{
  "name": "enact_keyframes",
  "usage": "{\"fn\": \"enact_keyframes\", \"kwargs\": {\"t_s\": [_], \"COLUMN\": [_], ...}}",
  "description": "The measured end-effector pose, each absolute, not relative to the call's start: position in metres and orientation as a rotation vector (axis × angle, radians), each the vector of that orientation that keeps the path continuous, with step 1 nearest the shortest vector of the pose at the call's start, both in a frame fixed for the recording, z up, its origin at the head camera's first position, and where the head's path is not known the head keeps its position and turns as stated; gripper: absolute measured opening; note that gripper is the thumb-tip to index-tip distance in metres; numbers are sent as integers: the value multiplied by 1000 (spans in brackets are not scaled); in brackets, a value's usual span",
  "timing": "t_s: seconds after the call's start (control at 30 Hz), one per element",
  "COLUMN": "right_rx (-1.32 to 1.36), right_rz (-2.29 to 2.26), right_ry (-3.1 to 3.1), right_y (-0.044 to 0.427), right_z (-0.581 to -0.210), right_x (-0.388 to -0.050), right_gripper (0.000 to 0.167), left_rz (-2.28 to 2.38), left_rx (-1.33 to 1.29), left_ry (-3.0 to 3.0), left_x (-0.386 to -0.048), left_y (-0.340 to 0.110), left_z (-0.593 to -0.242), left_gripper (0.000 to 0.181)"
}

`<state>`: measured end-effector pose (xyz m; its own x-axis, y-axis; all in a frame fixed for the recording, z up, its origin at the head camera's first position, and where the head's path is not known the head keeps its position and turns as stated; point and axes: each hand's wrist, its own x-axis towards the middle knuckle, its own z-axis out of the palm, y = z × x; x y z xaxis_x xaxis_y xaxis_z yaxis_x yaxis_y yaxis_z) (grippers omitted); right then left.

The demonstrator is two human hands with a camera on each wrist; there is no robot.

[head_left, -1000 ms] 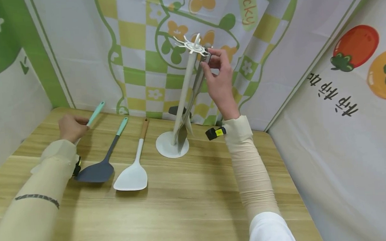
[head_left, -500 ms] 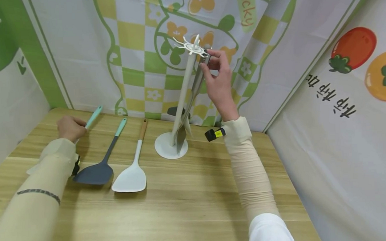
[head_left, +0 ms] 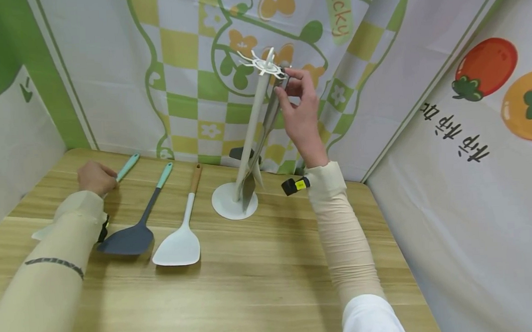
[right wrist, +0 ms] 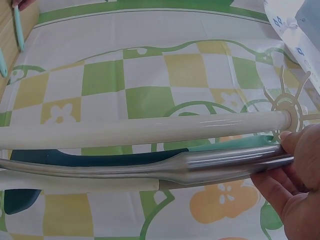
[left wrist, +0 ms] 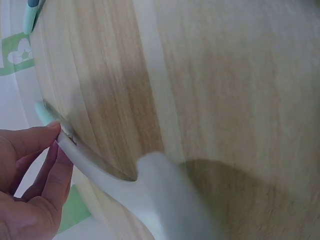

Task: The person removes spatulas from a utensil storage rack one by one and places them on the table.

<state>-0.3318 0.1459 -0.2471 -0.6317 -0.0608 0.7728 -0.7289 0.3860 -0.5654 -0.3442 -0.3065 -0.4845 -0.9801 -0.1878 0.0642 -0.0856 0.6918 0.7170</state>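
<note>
At the table's left, my left hand [head_left: 97, 178] pinches a utensil with a mint handle [head_left: 128, 167]. Its pale shaft [left wrist: 100, 175] runs toward a blurred head in the left wrist view; the sleeve hides most of it in the head view. My right hand [head_left: 303, 116] holds the top end of a steel-handled spatula [right wrist: 215, 162] between thumb and fingers, close under the hooks of a white utensil rack [head_left: 251, 131]. The spatula's metal blade hangs beside the pole, above the round base. Whether its handle sits on a hook is hidden by the fingers.
A grey spatula [head_left: 130, 239] and a white spatula with a wooden handle [head_left: 180, 246] lie on the wooden table [head_left: 263, 286]. A dark utensil with a mint handle [right wrist: 115, 159] and a white one hang behind the steel spatula. Printed curtains [head_left: 185, 80] stand behind the rack.
My left hand has lowered the mint-handled utensil slightly, its handle end dropping toward the table. My right hand stays at the top of the rack. The head view has shifted a little.
</note>
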Motion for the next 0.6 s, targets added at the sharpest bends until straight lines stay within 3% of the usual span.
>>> {"fn": "enact_keyframes", "kwargs": {"t_s": [0.6], "right_rx": [688], "right_rz": [1276], "right_ry": [-1978], "right_y": [147], "right_z": [-247], "right_x": [-331], "right_gripper": [32], "left_rz": [-1196], "left_rx": [213], "left_ry": [-2823], "left_x": [-343], "left_y": [-306], "left_z": [-484], "left_gripper": [46]}}
